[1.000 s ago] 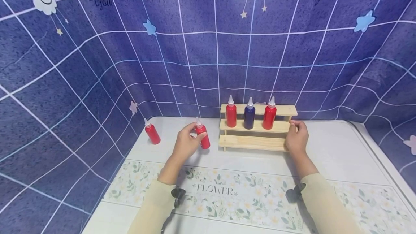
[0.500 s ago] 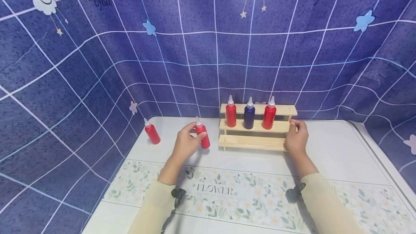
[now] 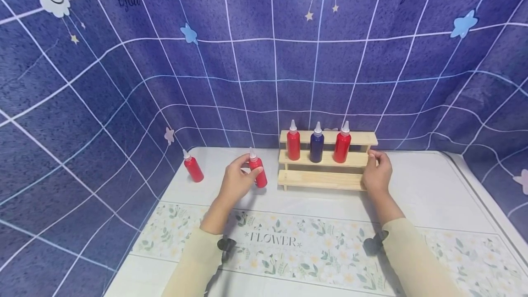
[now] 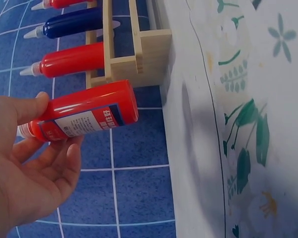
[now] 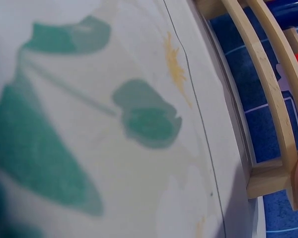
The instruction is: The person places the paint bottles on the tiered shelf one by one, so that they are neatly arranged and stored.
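My left hand point(image 3: 237, 180) pinches a red squeeze bottle point(image 3: 259, 174) with a clear pointed nozzle. In the left wrist view that bottle point(image 4: 84, 111) shows a white printed label, and its base looks raised off the table. To its right stands a three-step wooden rack point(image 3: 321, 178). On the middle step are two red bottles point(image 3: 294, 145) point(image 3: 342, 147) with a dark blue bottle point(image 3: 316, 148) between them. My right hand point(image 3: 377, 173) grips the rack's right end with curled fingers. Only a sliver of that hand shows at the right wrist view's edge.
Another red bottle point(image 3: 194, 169) stands at the table's far left, apart from the rack. A blue gridded curtain point(image 3: 231, 81) hangs close behind and at the sides. A flower-printed strip point(image 3: 305, 251) crosses the white table point(image 3: 429, 187) in front.
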### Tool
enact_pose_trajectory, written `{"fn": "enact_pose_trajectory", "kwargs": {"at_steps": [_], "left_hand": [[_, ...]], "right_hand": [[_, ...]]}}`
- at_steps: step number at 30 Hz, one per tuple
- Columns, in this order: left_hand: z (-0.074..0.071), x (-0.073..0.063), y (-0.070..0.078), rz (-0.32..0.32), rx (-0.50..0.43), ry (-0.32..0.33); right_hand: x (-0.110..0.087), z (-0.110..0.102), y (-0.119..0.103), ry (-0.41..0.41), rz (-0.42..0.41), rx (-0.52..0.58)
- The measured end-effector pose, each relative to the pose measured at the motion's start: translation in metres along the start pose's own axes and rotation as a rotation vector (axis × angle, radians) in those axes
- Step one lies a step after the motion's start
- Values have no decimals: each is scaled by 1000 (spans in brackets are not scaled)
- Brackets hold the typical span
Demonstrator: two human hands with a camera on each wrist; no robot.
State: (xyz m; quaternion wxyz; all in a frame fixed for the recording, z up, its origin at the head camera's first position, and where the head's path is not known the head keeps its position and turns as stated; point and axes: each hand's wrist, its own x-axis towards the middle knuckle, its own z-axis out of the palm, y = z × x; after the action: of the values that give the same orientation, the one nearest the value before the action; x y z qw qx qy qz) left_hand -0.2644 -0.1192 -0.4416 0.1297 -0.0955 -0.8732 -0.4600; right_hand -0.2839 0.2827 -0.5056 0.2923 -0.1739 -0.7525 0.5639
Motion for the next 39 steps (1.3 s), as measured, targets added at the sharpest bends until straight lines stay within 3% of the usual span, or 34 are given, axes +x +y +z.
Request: {"fn": "enact_pose_trajectory", "kwargs": {"at_steps": [7, 15, 39], "left_hand": [[3, 1, 1, 10, -10, -1], [5, 0, 3, 35, -20, 5], [18, -2, 25, 89, -42, -31]], "right_hand": [[1, -1, -2, -13, 41, 2], [1, -1, -2, 2, 33, 12], [0, -2, -3, -8, 48, 24]]}}
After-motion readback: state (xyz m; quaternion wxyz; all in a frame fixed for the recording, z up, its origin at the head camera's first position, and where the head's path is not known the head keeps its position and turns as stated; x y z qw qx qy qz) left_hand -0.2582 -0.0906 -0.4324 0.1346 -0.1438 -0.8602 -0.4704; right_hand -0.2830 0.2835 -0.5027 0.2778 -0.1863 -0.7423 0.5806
